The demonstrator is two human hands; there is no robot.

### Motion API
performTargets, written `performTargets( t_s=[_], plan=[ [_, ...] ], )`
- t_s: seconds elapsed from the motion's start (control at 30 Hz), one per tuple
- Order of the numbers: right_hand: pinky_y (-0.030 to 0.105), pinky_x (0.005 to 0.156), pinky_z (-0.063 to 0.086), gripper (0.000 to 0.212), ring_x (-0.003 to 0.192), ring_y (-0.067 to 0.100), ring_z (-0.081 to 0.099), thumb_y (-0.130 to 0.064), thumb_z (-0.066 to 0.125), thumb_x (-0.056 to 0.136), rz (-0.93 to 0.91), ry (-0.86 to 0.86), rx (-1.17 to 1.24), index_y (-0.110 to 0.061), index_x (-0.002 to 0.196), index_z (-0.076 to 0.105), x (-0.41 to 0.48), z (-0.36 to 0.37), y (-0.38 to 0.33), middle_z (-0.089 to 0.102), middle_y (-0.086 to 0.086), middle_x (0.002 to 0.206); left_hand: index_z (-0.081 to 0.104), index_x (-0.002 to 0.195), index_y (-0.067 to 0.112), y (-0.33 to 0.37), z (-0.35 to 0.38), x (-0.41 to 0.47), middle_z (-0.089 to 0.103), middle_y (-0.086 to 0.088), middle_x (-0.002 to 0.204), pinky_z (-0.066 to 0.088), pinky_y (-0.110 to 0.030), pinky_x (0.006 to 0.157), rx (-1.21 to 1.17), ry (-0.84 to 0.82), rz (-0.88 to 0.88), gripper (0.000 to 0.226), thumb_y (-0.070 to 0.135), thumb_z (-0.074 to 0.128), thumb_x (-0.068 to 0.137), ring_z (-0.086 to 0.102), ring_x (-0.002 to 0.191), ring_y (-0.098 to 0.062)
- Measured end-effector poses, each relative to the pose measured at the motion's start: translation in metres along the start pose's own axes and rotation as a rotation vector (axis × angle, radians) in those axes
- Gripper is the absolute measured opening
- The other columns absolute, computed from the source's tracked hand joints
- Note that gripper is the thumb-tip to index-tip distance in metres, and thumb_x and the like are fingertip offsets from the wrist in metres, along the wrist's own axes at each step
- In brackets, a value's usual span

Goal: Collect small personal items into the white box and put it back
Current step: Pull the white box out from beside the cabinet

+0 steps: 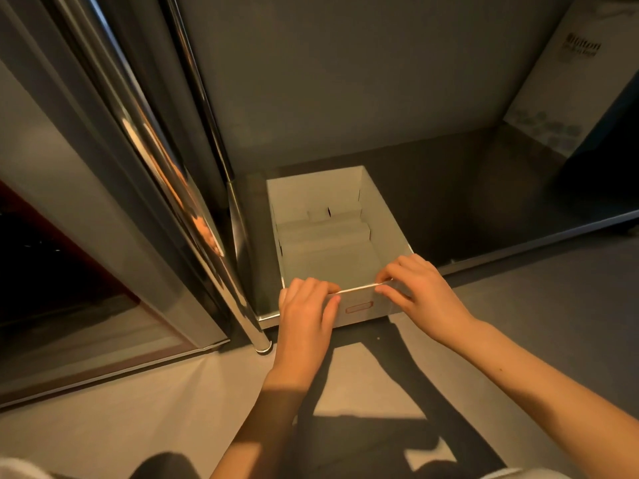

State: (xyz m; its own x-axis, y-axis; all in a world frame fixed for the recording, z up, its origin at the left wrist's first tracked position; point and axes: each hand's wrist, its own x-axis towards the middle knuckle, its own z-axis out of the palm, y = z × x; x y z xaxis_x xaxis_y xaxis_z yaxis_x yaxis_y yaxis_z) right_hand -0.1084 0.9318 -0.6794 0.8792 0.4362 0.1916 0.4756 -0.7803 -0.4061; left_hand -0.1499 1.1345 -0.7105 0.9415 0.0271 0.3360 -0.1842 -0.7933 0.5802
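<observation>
Sliding out of a low dark shelf (449, 188), the white box (383, 216) sits at the shelf's left end, its near wall overhanging the front lip and its left side close to the chrome post (242, 271) of the frame. The box looks empty: only folded cardboard flaps show on its floor, and no small personal items are in view anywhere, so I judge the step in hand to be drawing the box out to fill it.

To do this well, pull straight toward the body, keeping the box's left wall clear of the post so the corner does not catch. The cardboard is thin and will likely bow if tugged from the middle, so pressure belongs near the two front corners, applied evenly. Once more of it hangs past the lip, one hand should shift underneath, since the base may sag.

The left hand (304, 312) clasps the near-left corner, fingers curled over the rim and thumb on the outer face. The right hand (418, 288) pinches the near rim toward the right corner, fingertips above and thumb below. Between them, on the front face, is a small red-outlined label slot (359, 307), uncovered.
</observation>
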Motion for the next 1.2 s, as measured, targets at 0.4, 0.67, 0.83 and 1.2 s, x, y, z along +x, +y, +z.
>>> performTargets(
  t_s=[0.4,0.67,0.83,1.2],
  plan=[
    [0.028,0.085,0.048,0.013,0.097,0.009,0.049,-0.037,0.056,0.089,0.055,-0.02,0.106,-0.026,0.095,0.06,-0.018,0.002,0.003,0.057,-0.01,0.099,0.066,0.093,0.022,0.006,0.001,-0.014,0.06,0.009,0.09,0.036,-0.025,0.079,-0.037,0.003,-0.015,0.007,0.025,0.062,0.089,0.041,0.09,-0.004],
    [0.016,0.084,0.038,0.021,0.102,0.003,0.043,-0.04,0.057,0.087,0.049,0.086,0.121,-0.025,0.099,0.066,-0.007,-0.013,0.004,0.056,-0.012,0.101,0.066,0.096,0.028,0.011,-0.014,-0.005,0.057,0.017,0.095,0.035,-0.009,0.083,-0.17,0.009,-0.08,0.013,0.029,0.067,0.084,0.045,0.097,-0.001],
    [0.023,0.098,0.027,0.03,0.125,0.012,0.033,-0.044,0.06,0.086,0.175,0.089,0.138,-0.035,0.114,0.062,0.022,-0.02,0.022,0.048,-0.005,0.125,0.061,0.111,0.034,-0.007,-0.022,0.03,0.052,0.018,0.109,0.033,-0.015,0.096,-0.15,0.046,-0.233,0.031,0.039,0.067,0.081,0.043,0.11,-0.005],
    [0.025,0.095,0.035,0.045,0.125,0.014,0.045,-0.011,0.065,0.084,0.452,-0.163,0.443,-0.031,0.123,0.055,0.032,-0.004,0.033,0.052,-0.006,0.131,0.048,0.131,0.033,-0.019,-0.024,0.047,0.05,0.01,0.109,0.042,-0.003,0.065,-0.394,-0.198,-0.488,0.059,0.006,0.066,0.082,0.051,0.081,0.0]
  ],
)
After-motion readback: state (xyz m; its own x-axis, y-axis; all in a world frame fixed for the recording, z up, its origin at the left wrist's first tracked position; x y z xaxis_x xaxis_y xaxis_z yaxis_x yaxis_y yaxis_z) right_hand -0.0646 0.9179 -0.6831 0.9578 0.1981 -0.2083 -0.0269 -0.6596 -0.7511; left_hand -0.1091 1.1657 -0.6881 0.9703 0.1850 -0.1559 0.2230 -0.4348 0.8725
